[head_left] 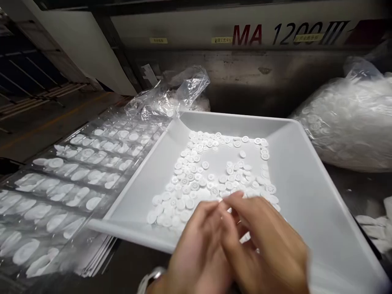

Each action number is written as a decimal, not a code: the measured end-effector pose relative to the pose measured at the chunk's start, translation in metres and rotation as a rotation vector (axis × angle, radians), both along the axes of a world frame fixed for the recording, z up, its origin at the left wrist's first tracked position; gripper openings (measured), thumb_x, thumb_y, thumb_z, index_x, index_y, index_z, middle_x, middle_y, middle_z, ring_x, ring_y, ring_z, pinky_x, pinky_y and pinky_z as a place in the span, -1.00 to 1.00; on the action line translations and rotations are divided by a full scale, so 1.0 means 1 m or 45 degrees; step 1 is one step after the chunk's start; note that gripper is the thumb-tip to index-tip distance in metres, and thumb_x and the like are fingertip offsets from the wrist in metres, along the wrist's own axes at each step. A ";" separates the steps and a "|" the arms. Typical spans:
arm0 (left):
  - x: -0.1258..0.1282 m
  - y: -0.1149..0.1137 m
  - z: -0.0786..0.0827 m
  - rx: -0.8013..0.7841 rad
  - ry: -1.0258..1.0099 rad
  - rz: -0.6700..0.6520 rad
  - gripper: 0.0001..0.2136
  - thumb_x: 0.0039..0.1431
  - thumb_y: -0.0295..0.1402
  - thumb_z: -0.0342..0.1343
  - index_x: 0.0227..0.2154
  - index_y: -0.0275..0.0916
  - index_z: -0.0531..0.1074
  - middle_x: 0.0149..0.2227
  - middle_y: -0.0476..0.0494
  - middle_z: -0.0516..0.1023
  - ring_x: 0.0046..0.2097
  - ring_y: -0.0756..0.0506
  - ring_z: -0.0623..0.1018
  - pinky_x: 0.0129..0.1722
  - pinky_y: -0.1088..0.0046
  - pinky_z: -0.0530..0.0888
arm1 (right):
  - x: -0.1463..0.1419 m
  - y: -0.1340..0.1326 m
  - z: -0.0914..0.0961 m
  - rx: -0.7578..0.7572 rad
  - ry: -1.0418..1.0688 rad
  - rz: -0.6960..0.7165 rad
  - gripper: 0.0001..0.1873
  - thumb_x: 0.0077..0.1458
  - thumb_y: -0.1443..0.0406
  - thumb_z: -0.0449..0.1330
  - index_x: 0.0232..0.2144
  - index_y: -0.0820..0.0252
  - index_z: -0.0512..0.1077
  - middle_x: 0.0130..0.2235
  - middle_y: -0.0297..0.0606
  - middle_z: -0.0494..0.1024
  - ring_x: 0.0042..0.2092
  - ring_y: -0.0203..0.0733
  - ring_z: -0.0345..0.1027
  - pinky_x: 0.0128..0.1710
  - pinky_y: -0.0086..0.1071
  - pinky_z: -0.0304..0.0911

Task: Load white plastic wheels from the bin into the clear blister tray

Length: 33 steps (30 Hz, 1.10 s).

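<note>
- The left hand [199, 249] and right hand [263, 245] meet at fingertips, blurred; I cannot tell if they grasp anything.
- Small white round plastic buttons [196, 179] lie spread inside a wide white plastic tray [306, 179], frame centre.
- A clear plastic blister sheet [76, 171] lies at left.

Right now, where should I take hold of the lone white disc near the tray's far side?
Pinch its rim from above: the white disc lies flat on the tray, with a gap all round, so fingertips reach both sides without disturbing the neighbouring discs.
</note>
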State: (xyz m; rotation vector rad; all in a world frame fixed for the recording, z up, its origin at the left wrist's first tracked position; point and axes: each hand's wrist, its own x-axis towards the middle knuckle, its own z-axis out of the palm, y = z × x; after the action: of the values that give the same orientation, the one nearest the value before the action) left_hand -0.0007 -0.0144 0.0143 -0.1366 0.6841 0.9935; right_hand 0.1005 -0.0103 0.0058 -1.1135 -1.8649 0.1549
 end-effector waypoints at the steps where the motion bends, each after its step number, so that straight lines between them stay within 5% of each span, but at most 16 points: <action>1: 0.009 0.006 0.000 0.025 -0.031 0.009 -0.74 0.19 -0.23 -0.03 -0.29 -0.25 0.51 -0.23 -0.16 0.60 -0.11 -0.11 0.57 -0.02 0.37 0.46 | -0.005 0.006 0.001 -0.020 -0.113 0.009 -0.79 0.27 0.26 0.08 -0.14 0.26 0.42 -0.37 -0.21 0.53 -0.36 -0.17 0.43 -0.36 -0.31 0.32; 4: 0.017 0.014 -0.003 0.161 -0.088 0.077 -0.76 0.22 -0.25 -0.05 -0.34 -0.23 0.48 -0.33 -0.09 0.56 -0.10 -0.10 0.56 0.06 0.35 0.41 | -0.004 0.013 -0.003 -0.131 -0.340 0.042 -0.48 0.33 0.08 -0.09 0.14 0.34 0.23 -0.06 -0.06 0.51 -0.04 -0.01 0.38 -0.11 -0.15 0.29; 9: 0.008 0.011 -0.013 0.087 -0.091 0.065 -0.80 0.23 -0.31 0.00 -0.14 -0.15 0.46 -0.14 -0.03 0.59 -0.11 -0.07 0.59 0.08 0.32 0.41 | 0.023 0.002 -0.012 -0.228 -0.331 0.084 -0.42 0.32 0.08 -0.06 0.27 0.22 0.02 0.20 -0.15 0.27 0.22 -0.09 0.08 0.12 -0.18 0.12; 14: 0.004 0.011 -0.015 0.139 -0.071 0.127 -0.60 0.23 -0.38 0.00 0.13 -0.25 0.31 0.06 -0.22 0.52 0.03 -0.06 0.54 0.12 0.37 0.41 | 0.041 -0.002 -0.017 -0.340 -0.300 0.071 -0.58 0.25 0.20 0.10 0.14 0.05 0.24 0.18 -0.21 0.23 0.20 -0.11 0.07 0.08 -0.22 0.21; 19: 0.001 0.007 -0.019 0.225 -0.157 0.013 -0.56 0.24 -0.38 0.02 0.18 -0.29 0.26 0.12 -0.26 0.48 0.07 -0.08 0.52 0.09 0.43 0.42 | 0.042 -0.002 -0.021 -0.402 -0.250 0.018 -0.71 0.27 0.21 0.08 0.03 -0.07 0.33 0.17 -0.28 0.23 0.20 -0.16 0.10 0.05 -0.26 0.27; 24: 0.000 0.007 -0.020 0.218 -0.093 -0.055 -0.58 0.23 -0.43 0.03 0.16 -0.28 0.29 0.08 -0.29 0.50 0.00 -0.07 0.56 0.07 0.39 0.44 | 0.039 -0.002 -0.017 -0.504 -0.079 -0.058 -0.73 0.28 0.28 0.04 0.01 -0.02 0.37 0.11 -0.27 0.33 0.17 -0.20 0.20 0.06 -0.30 0.27; 33: -0.002 0.010 -0.018 0.100 -0.212 -0.014 -0.54 0.27 -0.40 -0.04 0.23 -0.26 0.15 0.13 -0.27 0.46 0.11 -0.13 0.50 0.08 0.36 0.44 | 0.035 -0.009 -0.019 -0.350 0.066 -0.114 -0.73 0.19 0.34 0.16 -0.04 0.10 0.38 0.09 -0.19 0.33 0.16 -0.17 0.22 0.07 -0.34 0.24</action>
State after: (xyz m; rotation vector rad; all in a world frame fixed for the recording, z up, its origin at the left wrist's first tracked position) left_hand -0.0029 -0.0046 -0.0040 -0.1449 0.4931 0.9847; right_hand 0.1355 -0.0190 -0.0132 -1.3642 -1.7798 0.3943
